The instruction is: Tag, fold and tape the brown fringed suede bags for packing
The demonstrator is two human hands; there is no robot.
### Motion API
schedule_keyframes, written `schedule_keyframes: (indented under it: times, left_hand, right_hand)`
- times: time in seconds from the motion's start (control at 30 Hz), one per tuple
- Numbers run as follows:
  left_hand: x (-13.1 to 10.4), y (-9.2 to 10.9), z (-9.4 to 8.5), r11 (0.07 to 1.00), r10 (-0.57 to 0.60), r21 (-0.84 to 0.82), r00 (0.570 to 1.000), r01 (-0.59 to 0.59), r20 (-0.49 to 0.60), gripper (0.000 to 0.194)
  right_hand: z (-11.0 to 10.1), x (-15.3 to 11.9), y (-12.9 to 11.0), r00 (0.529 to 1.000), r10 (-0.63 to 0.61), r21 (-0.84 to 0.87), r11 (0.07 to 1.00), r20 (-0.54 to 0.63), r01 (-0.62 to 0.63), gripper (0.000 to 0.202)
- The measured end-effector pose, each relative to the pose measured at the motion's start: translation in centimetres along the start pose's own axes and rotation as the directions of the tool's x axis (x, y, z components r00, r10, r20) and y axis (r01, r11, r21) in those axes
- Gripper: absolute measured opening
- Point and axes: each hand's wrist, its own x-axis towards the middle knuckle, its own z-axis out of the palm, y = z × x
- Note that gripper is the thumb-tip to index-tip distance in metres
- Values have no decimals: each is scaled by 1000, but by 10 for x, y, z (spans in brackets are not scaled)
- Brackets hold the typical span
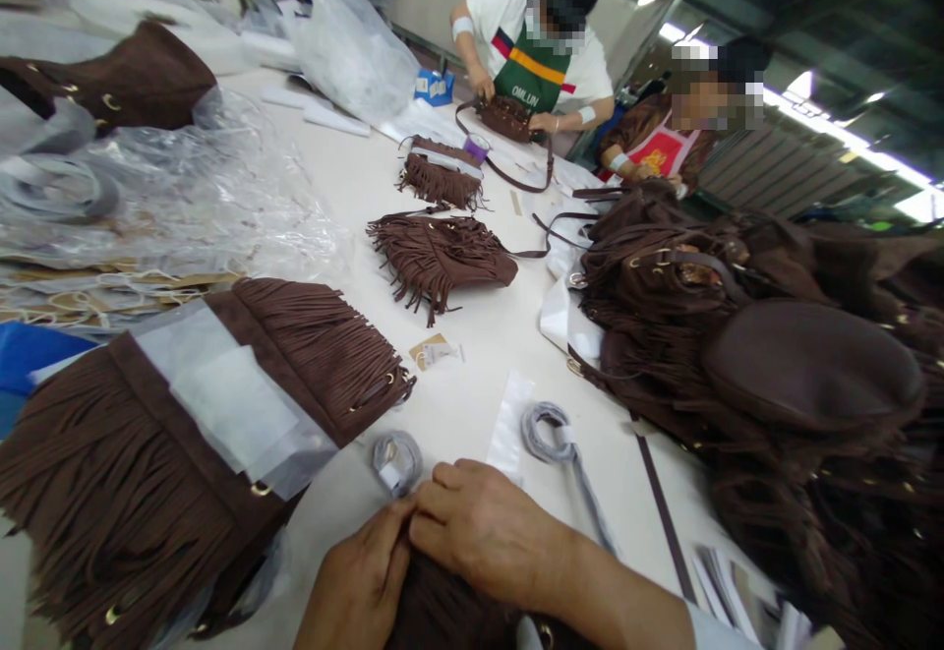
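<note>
Because both hands meet at its top edge, the brown fringed bag seems held steady just below them. The right hand curls, pinching it; the left hand touches it, fingers together, pinch hidden. A grey coil lies just past both, perhaps for easy reach.

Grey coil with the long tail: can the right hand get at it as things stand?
Probably yes: the grey coil lies just beyond the right hand, with nothing seen lying over it. That hand is busy at the brown fringed piece, though, so it may need to let go first.
</note>
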Motion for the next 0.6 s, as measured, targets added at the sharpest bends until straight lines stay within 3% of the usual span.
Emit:
schedule_keyframes:
  times: [0.17,0.37,0.47,0.6]
  left_hand:
    - [18,7,-5,999,12,46,997,-16,81,36]
    - [29,13,-16,986,-160,75,953,146,256,33]
    - [27,12,-17,978,-203,105,939,181,276,34]
    - [25,11,-13,977,-203,109,956,183,212,33]
  right_hand:
    - [3,4,-6,993,-111,-52,992,47,113,14]
    - [1,8,6,976,-199,-17,979,89,201,15]
    - [-1,8,12,973,-211,22,978,94,209,14]
    - [1,6,4,974,-206,-70,974,97,213,16]
